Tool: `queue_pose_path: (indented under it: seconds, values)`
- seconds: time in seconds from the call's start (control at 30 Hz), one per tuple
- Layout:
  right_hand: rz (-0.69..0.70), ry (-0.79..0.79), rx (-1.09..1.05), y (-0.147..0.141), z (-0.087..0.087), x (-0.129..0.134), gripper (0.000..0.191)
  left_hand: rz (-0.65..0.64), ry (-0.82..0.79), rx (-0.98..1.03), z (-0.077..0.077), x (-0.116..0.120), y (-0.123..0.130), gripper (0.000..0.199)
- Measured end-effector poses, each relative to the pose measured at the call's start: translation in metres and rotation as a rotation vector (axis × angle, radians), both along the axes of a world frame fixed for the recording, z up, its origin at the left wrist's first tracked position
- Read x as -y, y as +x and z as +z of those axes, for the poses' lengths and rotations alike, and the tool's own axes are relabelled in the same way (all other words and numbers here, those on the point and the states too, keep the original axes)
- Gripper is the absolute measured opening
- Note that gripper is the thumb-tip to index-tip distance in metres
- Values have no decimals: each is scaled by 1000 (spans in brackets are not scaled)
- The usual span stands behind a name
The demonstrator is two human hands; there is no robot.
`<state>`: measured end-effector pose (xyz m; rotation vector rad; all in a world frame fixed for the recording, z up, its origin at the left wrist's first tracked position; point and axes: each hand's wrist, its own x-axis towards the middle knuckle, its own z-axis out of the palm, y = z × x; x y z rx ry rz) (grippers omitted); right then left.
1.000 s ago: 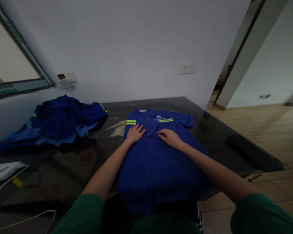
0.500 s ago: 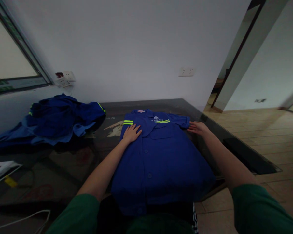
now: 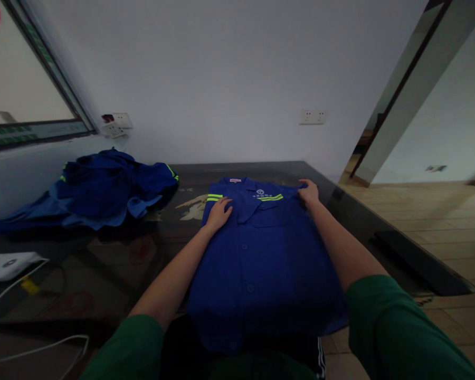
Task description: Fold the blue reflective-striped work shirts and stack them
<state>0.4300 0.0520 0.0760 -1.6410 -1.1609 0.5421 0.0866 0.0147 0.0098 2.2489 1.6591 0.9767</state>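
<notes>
Has one blue shirt (image 3: 277,269) spread front up on one dark table (image 3: 170,264), with one collar toward the wall (image 3: 221,79), two yellow-green bands across the chest and at least two buttons showing. Rests one left hand (image 3: 218,214) open on the shirt beside one band. Keeps one right hand (image 3: 309,194) partly curled at one sleeve (image 3: 291,191); cannot tell whether gripping cloth. Shows farther left one heap of blue clothes (image 3: 98,190), uncountable, and one white box (image 3: 10,265); at right, one black flat object (image 3: 423,263).
</notes>
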Motion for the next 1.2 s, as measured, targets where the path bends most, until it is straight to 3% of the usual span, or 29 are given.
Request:
queue_pose_path:
  seconds: [0.13,0.3,0.37,0.43,0.53,0.63,0.73,0.83,0.93,1.0,1.1,1.2]
  values:
    - [204,193,430,-69,24,-4,59,22,-95,444,9,-16,4,32]
    - [507,19,691,-181,26,10,57,-22,-426,842,13,-33,13,43]
    - [658,-46,744,-209,24,20,60,12,-449,877,12,-37,13,47]
    - [805,-56,764,-217,25,30,57,52,-413,859,10,-39,12,50]
    - [917,9,745,-186,33,51,41,78,-354,798,7,-41,12,57]
    - [805,81,671,-115,40,94,25,89,-302,687,5,-42,15,50]
    - [685,9,640,-38,31,165,18,95,-280,670,4,-40,18,39]
    - [549,-149,623,13,-1,248,31,91,-242,654,4,-38,20,40]
    - [381,-183,550,31,-43,311,30,62,-171,565,2,-35,21,47]
    - [275,-153,508,31,-65,334,33,35,-141,498,1,-33,21,50]
    - [171,-126,547,28,-77,340,47,10,-147,452,-1,-33,22,53]
    - [127,-60,621,28,-75,329,48,7,-148,426,-2,-34,21,54]
